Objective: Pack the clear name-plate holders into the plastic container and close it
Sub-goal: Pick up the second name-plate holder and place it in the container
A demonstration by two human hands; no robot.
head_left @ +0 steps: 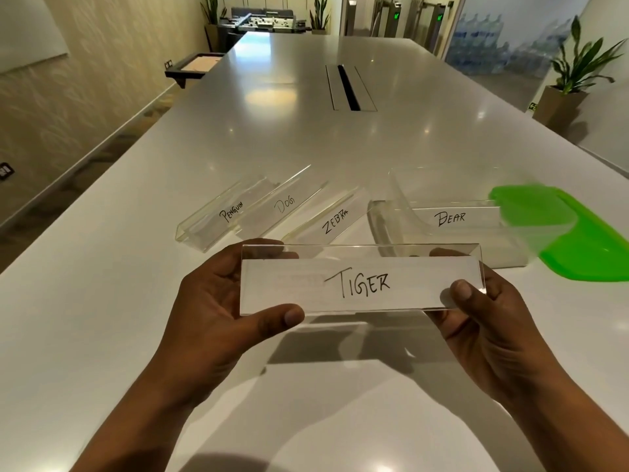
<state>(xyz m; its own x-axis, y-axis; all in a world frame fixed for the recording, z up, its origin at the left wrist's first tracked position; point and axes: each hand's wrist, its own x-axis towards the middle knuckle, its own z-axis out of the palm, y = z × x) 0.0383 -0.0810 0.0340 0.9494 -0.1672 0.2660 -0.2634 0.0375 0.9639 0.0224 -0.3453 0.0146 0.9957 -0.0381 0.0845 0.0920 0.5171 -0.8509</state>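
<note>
The left hand [218, 301] and right hand [490, 311] are holding the TIGER holder [360, 284] between them, just above the white table [102, 318], w/ the written face turned to the camera. Each hand is gripping one end: the thumb is pressing on the front near the lower edge, and the fingers are curling behind the top edge.

Beyond it, three more clear holders are lying side by side on the table, all at a slant: the PENGUIN holder [218, 216], the DOG holder [282, 202] and the ZEBRA holder [330, 223]. PENGUIN and DOG are touching or nearly so, I cannot tell which.

To the right the clear plastic container [384, 229] is standing open, and the BEAR holder [449, 218] is sitting inside it. The green lid [585, 240] is lying flat on the table at the container's right end and its near corner is showing through the clear wall.

Far back, a cable slot [347, 86] is running along the table's middle.
</note>
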